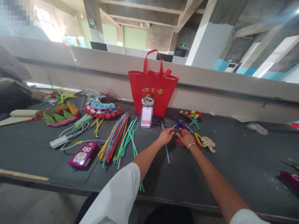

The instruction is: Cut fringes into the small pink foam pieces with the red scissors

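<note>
My left hand is closed in a pinch on a thin black cord. Close beside it, my right hand, with a bracelet on the wrist, has its fingers closed around the other part of the cord. Just behind the fingers lies a dark blue object, partly hidden, whose kind I cannot make out. A pale translucent stick rests on the table below my left hand. Right of my right hand lie cream gloves and a yellow strip.
A red tote bag stands at the back, a phone-like item before it. Leftward lie colourful strips, a purple power socket, a white plug, a blue-and-red flower ring and a leafy crown. Small craft flowers sit behind my right hand.
</note>
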`<state>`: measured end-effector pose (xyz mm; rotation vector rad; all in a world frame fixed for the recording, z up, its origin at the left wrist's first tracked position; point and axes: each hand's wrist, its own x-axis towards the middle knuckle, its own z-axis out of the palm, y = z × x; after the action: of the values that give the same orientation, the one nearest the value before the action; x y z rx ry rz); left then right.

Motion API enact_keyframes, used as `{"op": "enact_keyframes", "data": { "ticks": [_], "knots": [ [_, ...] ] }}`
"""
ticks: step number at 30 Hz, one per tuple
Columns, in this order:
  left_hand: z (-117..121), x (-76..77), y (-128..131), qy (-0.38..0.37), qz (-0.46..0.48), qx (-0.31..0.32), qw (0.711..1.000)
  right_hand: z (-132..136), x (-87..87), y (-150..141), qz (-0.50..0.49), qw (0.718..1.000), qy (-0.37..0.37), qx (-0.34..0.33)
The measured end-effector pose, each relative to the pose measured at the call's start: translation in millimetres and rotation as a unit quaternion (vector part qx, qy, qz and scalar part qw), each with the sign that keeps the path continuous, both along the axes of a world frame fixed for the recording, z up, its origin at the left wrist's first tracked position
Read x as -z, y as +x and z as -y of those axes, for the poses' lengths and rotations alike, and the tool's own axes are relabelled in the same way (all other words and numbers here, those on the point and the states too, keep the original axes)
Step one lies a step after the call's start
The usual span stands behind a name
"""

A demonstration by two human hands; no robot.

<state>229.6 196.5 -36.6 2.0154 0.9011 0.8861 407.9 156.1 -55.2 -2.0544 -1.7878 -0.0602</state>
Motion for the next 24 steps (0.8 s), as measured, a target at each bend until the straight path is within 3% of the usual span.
{"op": "enact_keyframes", "data": {
  "ticks": [4, 11, 13, 20, 24],
  "knots": [
    [-6, -6.0, 2, -0.009, -0.007, -0.011, 1.0, 0, 2.6, -11, 0.013, 1.0, -0.005, 0.0],
    [-8, -3.7, 1, -0.018, 0.025, -0.014, 0.999, 45, 4.8, -23, 0.013, 0.997, -0.012, -0.078],
    [-7, 2.2, 1, -0.02, 0.046, -0.016, 0.999, 35, 1.6, -16, 0.012, 0.999, -0.005, -0.05],
    [-3, 18.9, 1, -0.021, 0.104, 0.004, 0.994, -43, -1.4, 2, 0.021, 0.993, -0.031, 0.11],
    [-4, 22.5, 2, -0.025, 0.119, 0.009, 0.993, -60, 2.6, 0, 0.027, 0.987, -0.054, 0.152]
  ]
}}
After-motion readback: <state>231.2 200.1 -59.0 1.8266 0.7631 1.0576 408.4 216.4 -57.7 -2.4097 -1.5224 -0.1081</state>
